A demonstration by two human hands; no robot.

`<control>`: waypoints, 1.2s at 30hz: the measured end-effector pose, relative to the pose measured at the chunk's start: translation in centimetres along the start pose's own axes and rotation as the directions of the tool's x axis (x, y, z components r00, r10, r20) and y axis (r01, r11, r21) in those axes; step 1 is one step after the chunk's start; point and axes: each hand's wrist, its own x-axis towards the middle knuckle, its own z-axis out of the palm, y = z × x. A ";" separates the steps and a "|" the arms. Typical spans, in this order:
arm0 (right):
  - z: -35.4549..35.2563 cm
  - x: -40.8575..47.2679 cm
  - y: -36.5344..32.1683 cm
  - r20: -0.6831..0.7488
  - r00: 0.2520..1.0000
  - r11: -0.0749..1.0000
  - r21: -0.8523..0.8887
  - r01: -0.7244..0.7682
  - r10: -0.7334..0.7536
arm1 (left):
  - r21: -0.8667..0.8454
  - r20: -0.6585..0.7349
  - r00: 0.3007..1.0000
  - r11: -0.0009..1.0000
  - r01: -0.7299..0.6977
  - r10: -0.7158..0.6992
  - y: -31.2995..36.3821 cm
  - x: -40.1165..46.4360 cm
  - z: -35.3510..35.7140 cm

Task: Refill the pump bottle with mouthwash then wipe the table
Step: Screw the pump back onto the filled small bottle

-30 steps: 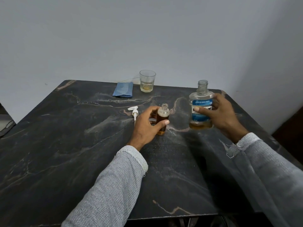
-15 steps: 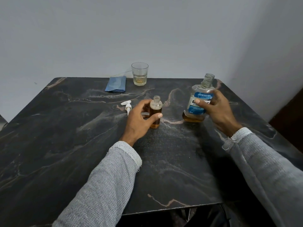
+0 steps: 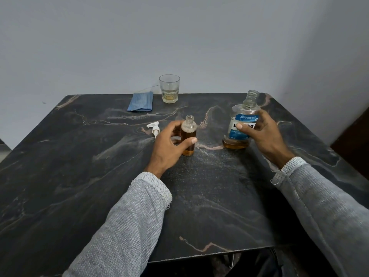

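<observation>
Head view hides part of the small pump bottle (image 3: 188,136) at frame center behind the left hand (image 3: 169,148), whose thumb and fingers curl round its amber-filled body. Right of center, the right hand (image 3: 263,136) grips the clear mouthwash bottle (image 3: 242,124), covering part of its blue label. Both necks are uncapped. 1 white pump head (image 3: 154,127) lies on the dark veined table (image 3: 79,176); a blue cloth (image 3: 140,101) and ribbed glass (image 3: 169,88) sit at the far edge.

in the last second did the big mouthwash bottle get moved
Yes. The mouthwash bottle, held off the table a second ago, has come down and now stands on it, to the right of the pump bottle. The right hand still touches it.
</observation>
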 end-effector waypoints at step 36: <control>13.0 -3.7 0.6 0.113 0.984 0.912 -0.375 0.169 -0.136 | 0.065 -0.505 0.863 0.996 0.054 -0.014 -0.9 1.2 -1.6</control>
